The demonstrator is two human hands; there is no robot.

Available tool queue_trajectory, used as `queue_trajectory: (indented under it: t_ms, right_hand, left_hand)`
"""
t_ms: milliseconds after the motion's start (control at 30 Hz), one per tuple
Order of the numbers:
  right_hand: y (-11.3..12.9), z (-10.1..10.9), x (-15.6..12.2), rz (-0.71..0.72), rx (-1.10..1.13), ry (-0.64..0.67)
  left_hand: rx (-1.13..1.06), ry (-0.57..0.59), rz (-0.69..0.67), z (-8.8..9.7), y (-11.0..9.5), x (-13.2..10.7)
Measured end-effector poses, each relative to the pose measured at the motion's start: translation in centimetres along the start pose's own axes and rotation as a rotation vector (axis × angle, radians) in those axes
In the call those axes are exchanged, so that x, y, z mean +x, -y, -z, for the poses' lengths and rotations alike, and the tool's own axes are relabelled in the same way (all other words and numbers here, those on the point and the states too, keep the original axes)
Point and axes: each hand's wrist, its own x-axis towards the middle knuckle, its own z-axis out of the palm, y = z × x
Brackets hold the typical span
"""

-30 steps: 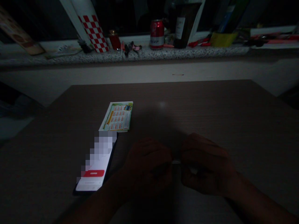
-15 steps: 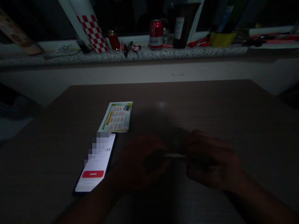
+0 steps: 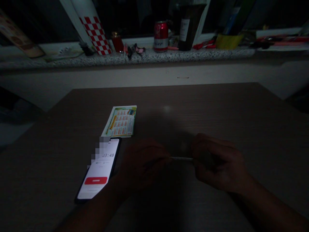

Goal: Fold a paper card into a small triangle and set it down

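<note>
A thin, pale, narrow strip (image 3: 181, 158) runs level between my two hands. It is too dark to tell its kind; it could be the edge of something flat. My left hand (image 3: 145, 164) pinches its left end, fingers pressed together. At the other end, the thumb and fingers of my right hand (image 3: 219, 164) close on it. Left of my left hand lies a phone (image 3: 96, 170) with a lit white screen and a red button, partly covered by my forearm. Beyond the phone lies a small stack of printed cards (image 3: 122, 122) with a calendar-like grid on top.
The brown table (image 3: 217, 106) meets a pale wall. Above it, a speckled stone sill (image 3: 145, 57) carries a red can (image 3: 161, 36), a red-and-white checkered tube (image 3: 96, 35), a dark labelled container (image 3: 190, 29), a yellow holder (image 3: 229, 42) and small items.
My left hand has rolled slightly, so its fingers now lie flatter along the strip. The right hand's fingers have shifted a little. The strip shows thinner between them; phone and cards stay put.
</note>
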Motion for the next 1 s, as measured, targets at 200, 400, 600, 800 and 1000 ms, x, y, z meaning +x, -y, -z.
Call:
queue_trajectory:
  t_ms: [200, 400, 600, 800, 1000]
  right_hand:
    - [-0.1, -0.1, -0.1, 0.034, -0.050, -0.004]
    - [-0.3, 0.2, -0.1, 0.070, -0.091, 0.019]
    - [0.2, -0.6, -0.1, 0.143, -0.168, 0.122]
    - [0.8, -0.8, -0.2, 0.122, -0.084, 0.065]
    - [0.4, -0.4, -0.2, 0.097, -0.026, 0.026]
  left_hand:
    - [-0.019, 0.014, -0.006, 0.0, -0.1, -0.1]
    - [0.015, 0.084, 0.027, 0.2, -0.4, 0.2]
    - [0.147, 0.256, -0.067, -1.0, -0.7, -0.2]
    - [0.102, 0.199, -0.159, -1.3, -0.9, -0.5]
    - [0.090, 0.120, -0.169, -0.4, -1.2, -0.3]
